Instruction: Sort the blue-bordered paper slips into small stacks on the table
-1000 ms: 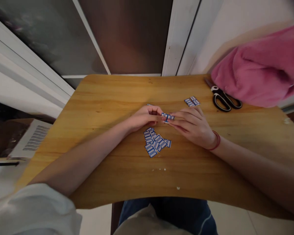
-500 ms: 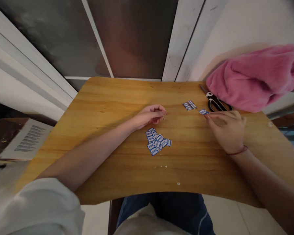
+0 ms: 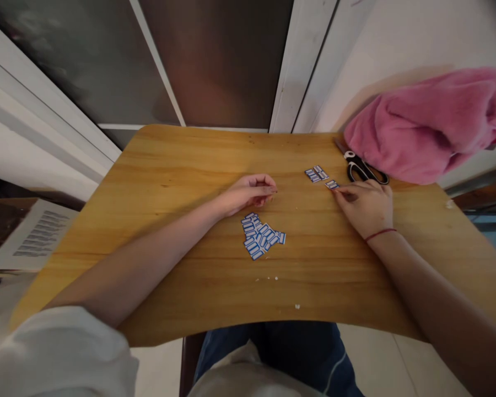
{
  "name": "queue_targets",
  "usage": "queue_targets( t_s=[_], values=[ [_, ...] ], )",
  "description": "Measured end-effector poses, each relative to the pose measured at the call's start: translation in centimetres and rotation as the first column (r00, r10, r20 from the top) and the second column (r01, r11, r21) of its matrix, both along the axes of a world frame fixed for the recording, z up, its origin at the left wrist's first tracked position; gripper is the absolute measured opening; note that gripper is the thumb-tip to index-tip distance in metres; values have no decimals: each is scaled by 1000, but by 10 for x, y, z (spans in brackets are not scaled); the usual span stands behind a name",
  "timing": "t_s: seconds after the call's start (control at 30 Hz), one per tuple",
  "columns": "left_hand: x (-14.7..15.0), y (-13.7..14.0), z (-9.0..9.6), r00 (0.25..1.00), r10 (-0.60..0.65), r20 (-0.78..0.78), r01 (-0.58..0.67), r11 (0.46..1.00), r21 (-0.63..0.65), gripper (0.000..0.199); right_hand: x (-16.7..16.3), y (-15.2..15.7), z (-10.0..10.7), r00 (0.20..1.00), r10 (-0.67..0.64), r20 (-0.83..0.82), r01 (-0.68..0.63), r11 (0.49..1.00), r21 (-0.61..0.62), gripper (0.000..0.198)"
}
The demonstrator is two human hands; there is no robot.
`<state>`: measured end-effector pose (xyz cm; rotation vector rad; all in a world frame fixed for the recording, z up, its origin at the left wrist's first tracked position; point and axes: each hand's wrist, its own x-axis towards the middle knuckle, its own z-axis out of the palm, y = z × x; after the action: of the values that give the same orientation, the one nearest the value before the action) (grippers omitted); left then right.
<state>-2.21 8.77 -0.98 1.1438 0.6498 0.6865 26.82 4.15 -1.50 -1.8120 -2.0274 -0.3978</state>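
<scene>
My right hand point(image 3: 367, 208) is closed in a pinch on the near edge of a small blue-and-white card point(image 3: 331, 184), low over the table. Just left of it lie several similar cards in a small group point(image 3: 316, 174). My left hand point(image 3: 253, 194) hovers over the middle of the table, its fingers curled and thumb pressed against them; whatever may be between the tips is too small to name. Below that hand is a loose, overlapping pile of blue-and-white cards point(image 3: 260, 236).
Black-handled scissors point(image 3: 366, 169) rest at the back right against a pink plush cloth point(image 3: 421, 129). Small white scraps point(image 3: 276, 278) dot the near part of the wooden table point(image 3: 182, 275). A cardboard box point(image 3: 37, 234) stands on the left, beyond the table's edge.
My right hand has moved left with its card, closer to the small group of cards. My left hand keeps its curled shape in nearly the same place. The whole view has shifted slightly.
</scene>
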Motion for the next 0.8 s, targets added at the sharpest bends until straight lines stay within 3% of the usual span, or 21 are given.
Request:
queue_targets(
  t_s=[0.53, 0.8],
  values=[
    [0, -8, 6, 998, -44, -42, 46, 997, 57, 17, -1, 4, -5, 992, -27, -127, 28, 1000, 10, 18],
    [-1, -6, 3, 996, -90, -24, 91, 993, 72, 22, -12, -3, 0, 996, -78, -34, 76, 995, -66, 25]
  ],
)
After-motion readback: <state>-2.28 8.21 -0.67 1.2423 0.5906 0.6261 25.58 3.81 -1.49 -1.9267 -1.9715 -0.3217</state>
